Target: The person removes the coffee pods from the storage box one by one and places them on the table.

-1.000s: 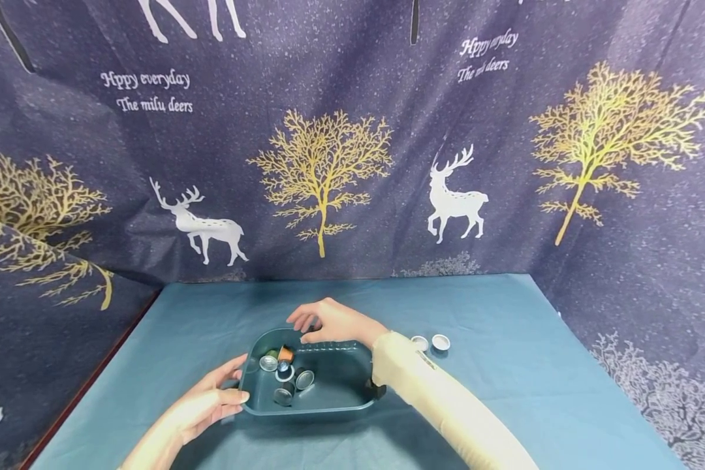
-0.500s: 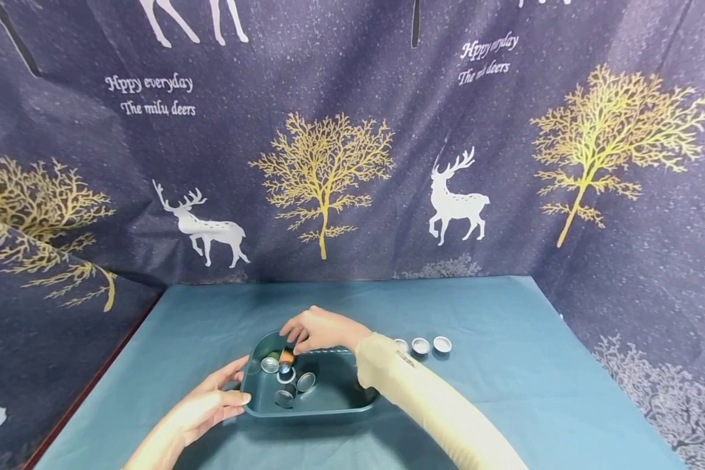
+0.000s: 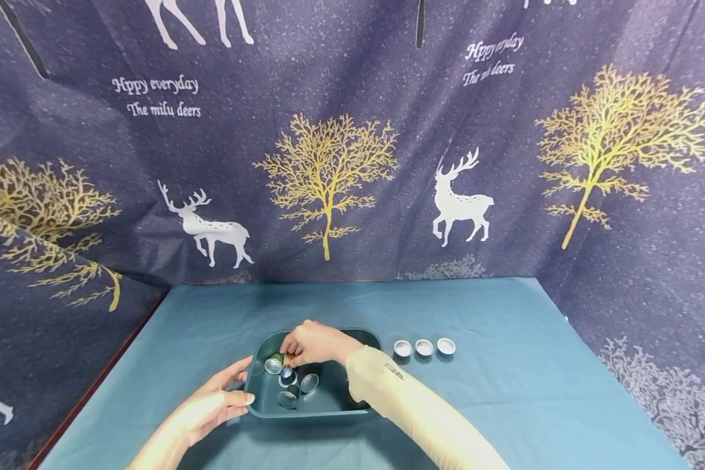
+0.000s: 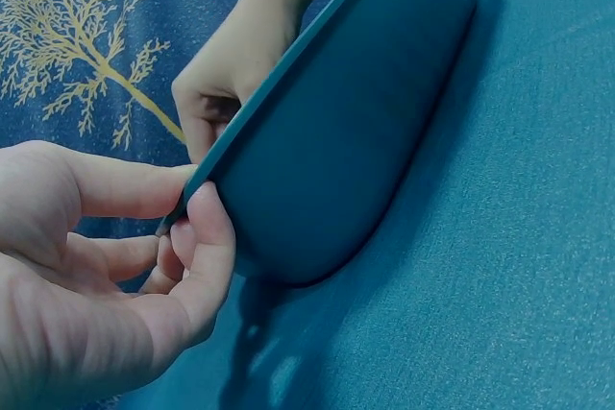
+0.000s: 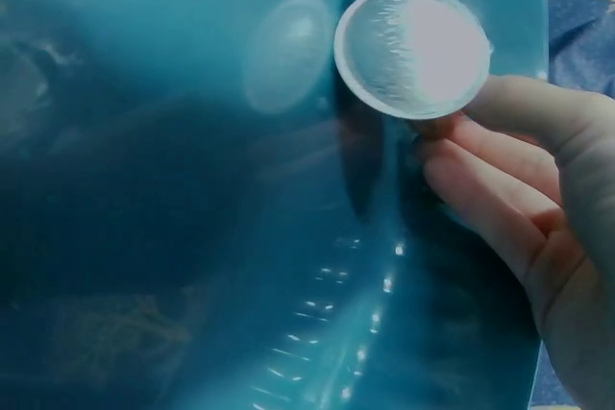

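A dark teal plastic tray [image 3: 329, 410] lies on the teal tablecloth and holds several foil-topped capsules [image 3: 309, 382]. My left hand [image 3: 217, 399] pinches the tray's left rim [image 4: 288, 74] between thumb and fingers [image 4: 207, 237]. My right hand [image 3: 310, 344] reaches into the tray's far left corner with curled fingers. In the right wrist view its fingers [image 5: 500, 180] pinch a round capsule [image 5: 413, 50] with a silver foil top, close to the tray wall [image 5: 192, 189]. The body colour of that capsule is hidden.
Three silver-topped capsules [image 3: 425, 347] stand in a row on the cloth just right of the tray. A dark blue backdrop with deer and gold trees [image 3: 329, 170] walls in the back and both sides. The table's left edge [image 3: 94, 385] is dark red.
My right hand has come down from the tray's far rim into the tray and closed on a capsule; the orange capsule is now covered. My left hand stays on the rim.
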Demonstrator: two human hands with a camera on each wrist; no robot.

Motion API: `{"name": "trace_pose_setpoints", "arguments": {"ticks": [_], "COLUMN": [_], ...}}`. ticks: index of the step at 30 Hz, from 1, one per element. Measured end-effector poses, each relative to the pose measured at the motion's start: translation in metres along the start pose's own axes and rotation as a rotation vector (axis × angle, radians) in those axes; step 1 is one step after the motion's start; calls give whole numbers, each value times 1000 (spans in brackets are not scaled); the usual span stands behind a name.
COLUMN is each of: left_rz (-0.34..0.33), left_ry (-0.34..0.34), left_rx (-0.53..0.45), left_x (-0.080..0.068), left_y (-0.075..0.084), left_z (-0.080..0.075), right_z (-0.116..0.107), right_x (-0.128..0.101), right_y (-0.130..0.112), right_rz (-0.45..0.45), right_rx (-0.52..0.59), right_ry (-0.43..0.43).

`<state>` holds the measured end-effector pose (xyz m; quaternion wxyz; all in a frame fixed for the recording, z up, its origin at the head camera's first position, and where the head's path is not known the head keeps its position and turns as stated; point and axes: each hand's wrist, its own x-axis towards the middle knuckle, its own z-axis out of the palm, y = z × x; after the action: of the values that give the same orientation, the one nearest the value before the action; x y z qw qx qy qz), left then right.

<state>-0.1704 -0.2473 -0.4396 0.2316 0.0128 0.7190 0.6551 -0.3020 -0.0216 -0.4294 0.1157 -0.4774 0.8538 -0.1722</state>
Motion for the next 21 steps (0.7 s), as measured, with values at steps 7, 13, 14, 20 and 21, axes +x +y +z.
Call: {"name": "trace_pose_setpoints", "arguments": {"ticks": [7, 13, 14, 20, 21], "left_rz": [-1, -11, -14, -17, -17], "left_ry": [3, 2, 2, 5, 4], "left_rx": [-6, -4, -4, 6, 6], "left_x": [1, 1, 1, 1, 1], "left_y": [0, 1, 1, 1, 1], "left_z": [1, 1, 1, 1, 1], "right_z": [5, 5, 5, 3, 2], "right_x": [2, 2, 1, 0, 0], "right_y": [1, 2, 2, 1, 1], "right_rz": [-14, -25, -28, -50, -53], "right_rx": [-43, -19, -16, -9, -7], "right_ry": [7, -3, -4, 4, 7]}}
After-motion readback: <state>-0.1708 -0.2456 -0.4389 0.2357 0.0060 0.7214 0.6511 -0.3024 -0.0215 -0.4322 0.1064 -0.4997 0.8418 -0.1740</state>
